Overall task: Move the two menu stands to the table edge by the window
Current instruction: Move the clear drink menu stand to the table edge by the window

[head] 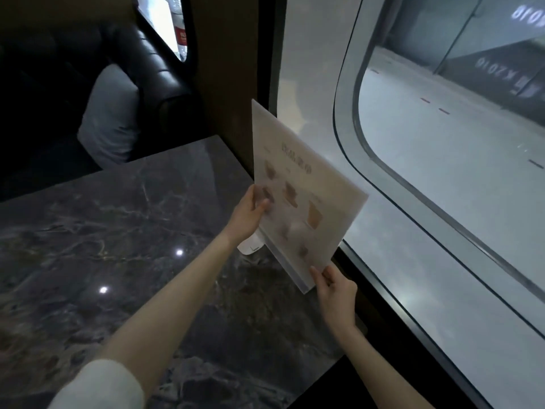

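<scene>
Both hands grasping one menu stand [300,196], left hand [247,214] far edge, right hand [333,287] near corner, seemingly at window [442,143].

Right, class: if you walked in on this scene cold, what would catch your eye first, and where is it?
First, the pale menu stand, upright at the window-side edge of the dark marble table. The left hand has a grip on its far edge and the right hand on its near bottom corner. Next, the big rounded window glowing on the right.
</scene>
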The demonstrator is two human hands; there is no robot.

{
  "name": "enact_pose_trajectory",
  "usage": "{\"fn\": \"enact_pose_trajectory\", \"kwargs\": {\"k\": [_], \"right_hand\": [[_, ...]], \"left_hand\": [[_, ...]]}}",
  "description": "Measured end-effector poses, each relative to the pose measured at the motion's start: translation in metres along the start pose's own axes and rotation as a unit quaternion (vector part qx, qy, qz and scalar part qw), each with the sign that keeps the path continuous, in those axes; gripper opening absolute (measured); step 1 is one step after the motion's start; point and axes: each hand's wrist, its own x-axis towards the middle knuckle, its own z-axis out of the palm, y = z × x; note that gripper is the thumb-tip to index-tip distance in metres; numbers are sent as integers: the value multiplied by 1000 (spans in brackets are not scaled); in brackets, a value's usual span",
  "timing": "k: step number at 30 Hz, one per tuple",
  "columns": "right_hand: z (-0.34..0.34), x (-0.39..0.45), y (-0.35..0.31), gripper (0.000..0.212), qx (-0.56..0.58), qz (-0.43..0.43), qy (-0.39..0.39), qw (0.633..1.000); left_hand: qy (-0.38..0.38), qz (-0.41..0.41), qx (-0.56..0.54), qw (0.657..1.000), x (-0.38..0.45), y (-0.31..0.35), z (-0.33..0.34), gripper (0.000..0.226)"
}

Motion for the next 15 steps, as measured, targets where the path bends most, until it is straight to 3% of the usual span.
{"fn": "enact_pose_trajectory", "kwargs": {"k": [3, 8, 12, 15], "right_hand": [[1, 4, 7, 42, -3, 7, 20, 1000], [3, 8, 21, 16, -9, 29, 45, 999], [4, 8, 24, 22, 5, 38, 42, 998], [5, 11, 26, 11, -8, 39, 43, 998]], "left_hand": [[-22, -7, 7, 1000, 6, 5, 6, 45], [-45, -17, 18, 999, 15, 2, 15, 44], [-46, -15, 28, 998, 20, 1, 19, 47], [-44, -7, 29, 999, 19, 1, 20, 51]]}}
